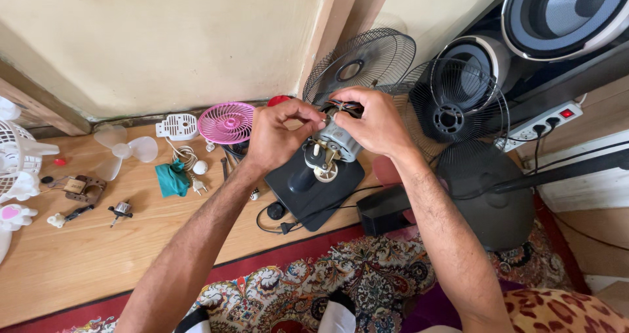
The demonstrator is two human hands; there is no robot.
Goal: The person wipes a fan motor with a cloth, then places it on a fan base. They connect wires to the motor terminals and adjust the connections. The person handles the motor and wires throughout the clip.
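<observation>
Both hands meet over a grey fan motor point(335, 143), which stands on a black stand base point(314, 187) at the near edge of the wooden floor point(78, 254), just beyond the patterned rug point(314, 280). The left hand point(278, 136) pinches the coloured wires point(344, 105) at the motor's top with thumb and forefinger; the right hand point(377, 123) curls over the motor's far side, fingers closed on it (its fingertips are hidden). To the left lie a pink fan grille point(227, 122), a clear fan blade point(123, 149) and a teal cloth point(171, 179). Black wire guards point(360, 61) lean against the far wall.
</observation>
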